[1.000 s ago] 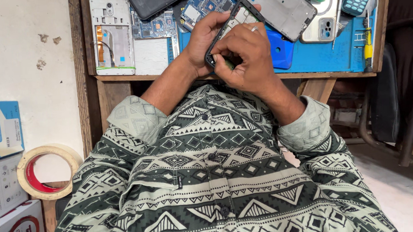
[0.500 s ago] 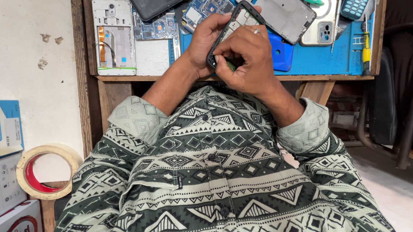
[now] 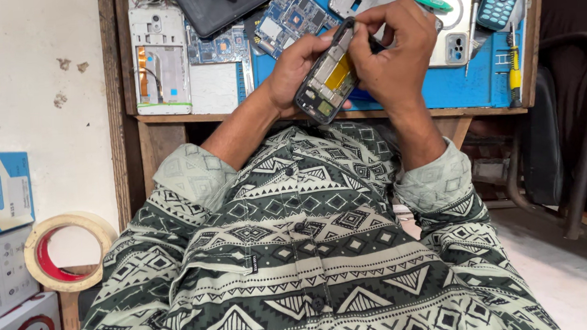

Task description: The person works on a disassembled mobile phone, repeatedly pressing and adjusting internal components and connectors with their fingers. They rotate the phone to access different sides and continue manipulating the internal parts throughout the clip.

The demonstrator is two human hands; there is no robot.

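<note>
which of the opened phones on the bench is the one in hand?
The dark opened phone with the yellow part inside, gripped by the left hand and worked by the right hand. The white phone frame at far left lies flat, untouched.

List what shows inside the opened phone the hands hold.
Inside the phone, held by the left hand, a yellow patch and small metal parts on a dark frame show. The right hand covers its upper end, so what lies there cannot be seen.
</note>
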